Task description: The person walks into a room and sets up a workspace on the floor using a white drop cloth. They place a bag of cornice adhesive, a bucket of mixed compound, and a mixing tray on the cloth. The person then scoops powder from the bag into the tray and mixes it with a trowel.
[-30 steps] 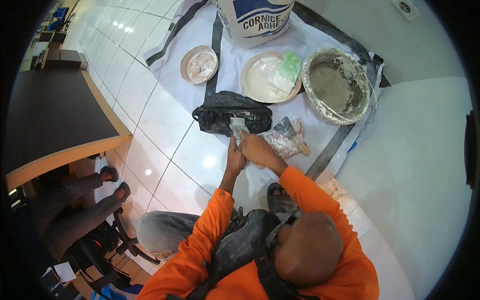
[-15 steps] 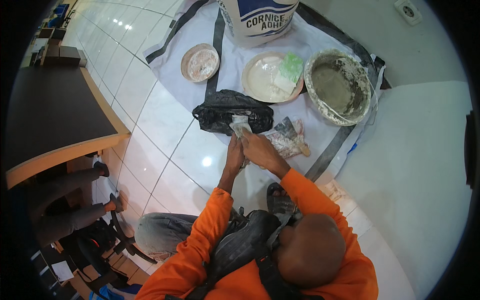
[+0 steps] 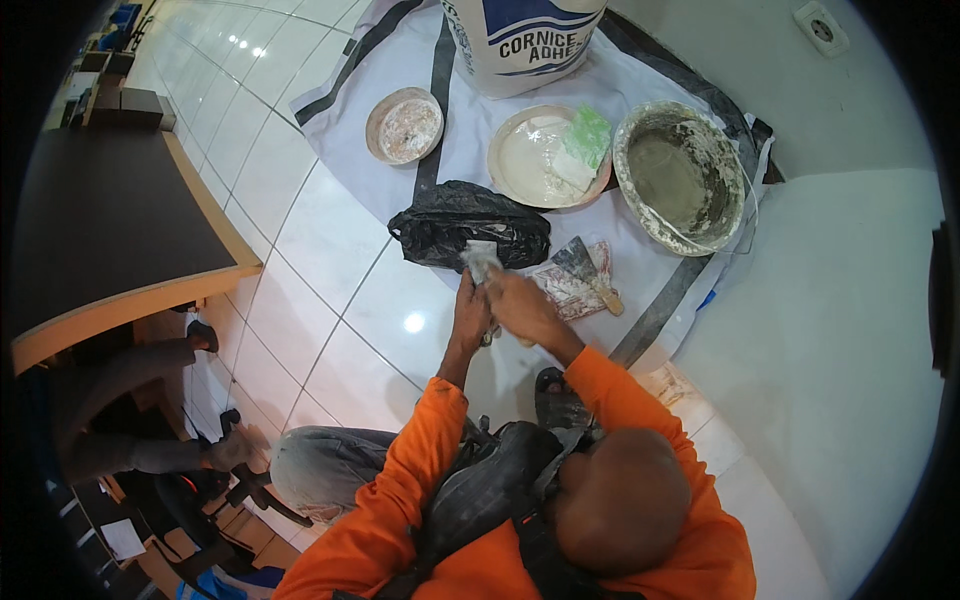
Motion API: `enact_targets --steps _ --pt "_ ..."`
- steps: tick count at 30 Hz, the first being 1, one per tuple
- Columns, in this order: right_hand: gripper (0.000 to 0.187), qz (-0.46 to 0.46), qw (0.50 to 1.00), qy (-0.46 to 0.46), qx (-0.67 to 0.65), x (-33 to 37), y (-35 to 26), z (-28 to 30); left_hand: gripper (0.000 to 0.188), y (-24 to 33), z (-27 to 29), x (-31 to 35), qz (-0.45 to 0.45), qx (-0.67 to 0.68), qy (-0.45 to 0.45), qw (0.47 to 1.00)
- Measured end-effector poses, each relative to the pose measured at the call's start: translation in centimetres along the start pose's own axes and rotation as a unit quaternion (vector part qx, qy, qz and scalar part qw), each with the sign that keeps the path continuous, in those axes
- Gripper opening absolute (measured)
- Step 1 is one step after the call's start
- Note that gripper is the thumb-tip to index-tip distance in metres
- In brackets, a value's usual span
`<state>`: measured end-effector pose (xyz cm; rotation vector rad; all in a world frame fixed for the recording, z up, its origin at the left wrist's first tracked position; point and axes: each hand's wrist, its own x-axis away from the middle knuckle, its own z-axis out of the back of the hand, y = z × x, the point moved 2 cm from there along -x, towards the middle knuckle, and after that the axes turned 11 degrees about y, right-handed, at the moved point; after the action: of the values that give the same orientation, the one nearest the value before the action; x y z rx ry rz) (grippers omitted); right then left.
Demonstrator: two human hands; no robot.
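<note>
Both hands meet in front of me, just short of a black plastic bag (image 3: 470, 215). My left hand (image 3: 468, 318) is closed round what looks like a scraper (image 3: 481, 252); its pale, smeared blade points away from me toward the bag. Below the fist a small handle-like end shows. Over the blade's near part, my right hand (image 3: 518, 305) is closed and slightly blurred; whether it holds a rag cannot be made out. Right of the hands, a dark-bladed scraper (image 3: 577, 262) with a wooden handle lies on a stained, whitish-red flat piece (image 3: 562, 290).
On a white sheet (image 3: 330, 130) with dark stripes stand a small powdery bowl (image 3: 374, 138), a wide bowl (image 3: 497, 165) with milky liquid and a green-white sponge (image 3: 583, 145), a crusted bucket (image 3: 633, 195) and a large sack (image 3: 520, 75). Another person's legs (image 3: 150, 452) show left, under a desk (image 3: 110, 240).
My right hand has shifted slightly up and right along the scraper, and more of the blade looks covered or smeared. At left, the other person's nearer foot has moved.
</note>
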<state>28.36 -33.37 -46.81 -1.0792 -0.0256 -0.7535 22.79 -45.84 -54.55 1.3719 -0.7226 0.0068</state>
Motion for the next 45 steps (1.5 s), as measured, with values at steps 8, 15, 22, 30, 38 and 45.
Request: enact_targets --steps 8,15,22,30,38,45 --pt "0.040 0.016 1.000 0.025 -0.004 -0.9 0.4 1.2 0.047 0.4 -0.1 0.2 -0.002 -0.097 0.005 0.995" --pt "0.054 -0.088 0.994 -0.041 -0.057 -1.9 1.6 2.3 0.040 2.8 -0.8 1.1 0.077 -0.114 -0.022 0.990" --pt "0.046 -0.075 0.991 -0.070 -0.083 0.1 -0.7 1.5 0.044 -1.4 1.4 -1.3 -0.050 -0.103 -0.015 0.993" --pt "0.044 -0.058 0.997 -0.011 -0.057 -1.8 3.1 0.7 0.051 0.5 -0.7 1.3 0.032 -0.111 -0.030 0.993" --pt "0.048 -0.056 0.997 -0.041 -0.045 -0.5 0.4 0.8 0.056 -2.8 1.2 -1.1 -0.103 -0.100 -0.006 0.990" --pt "0.046 0.044 0.997 0.038 -0.057 0.9 0.5 -0.1 0.045 1.3 -0.2 0.1 -0.110 -0.099 -0.003 0.989"
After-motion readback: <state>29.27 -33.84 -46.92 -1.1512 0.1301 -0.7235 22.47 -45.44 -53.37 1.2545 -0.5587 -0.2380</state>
